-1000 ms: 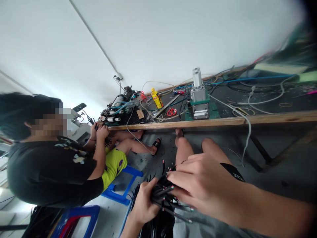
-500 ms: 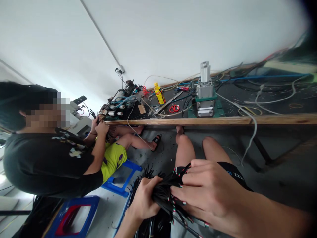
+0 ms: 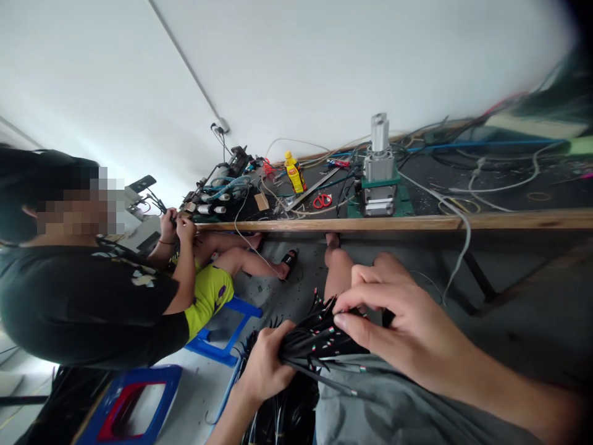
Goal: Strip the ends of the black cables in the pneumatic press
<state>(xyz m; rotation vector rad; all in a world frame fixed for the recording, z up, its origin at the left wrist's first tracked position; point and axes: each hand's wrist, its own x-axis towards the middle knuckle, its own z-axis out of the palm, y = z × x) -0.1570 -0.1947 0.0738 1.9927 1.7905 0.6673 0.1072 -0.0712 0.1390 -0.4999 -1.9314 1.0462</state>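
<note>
My left hand (image 3: pixel 270 363) is closed around a thick bundle of black cables (image 3: pixel 309 341) in front of my lap. Their stripped ends, with small red, white and green wire tips, fan out to the right of my fist. At those ends my right hand (image 3: pixel 401 318) pinches a cable between thumb and forefinger; its other fingers are curled above. More black cables (image 3: pixel 294 408) hang below the left hand, partly hidden by it. Grey cloth (image 3: pixel 352 402) covers my lap beneath the bundle.
Ahead runs a workbench (image 3: pixel 417 221) with a metal press (image 3: pixel 380 164), red-handled scissors (image 3: pixel 322 201), a yellow bottle (image 3: pixel 295 173) and loose cords. At left sits a co-worker (image 3: pixel 92 303) handling dark cables, near blue stools (image 3: pixel 222 352).
My right hand has moved from lying over the bundle to a fingertip pinch at its ends. The cable ends are now more spread out, and my left hand keeps its grip.
</note>
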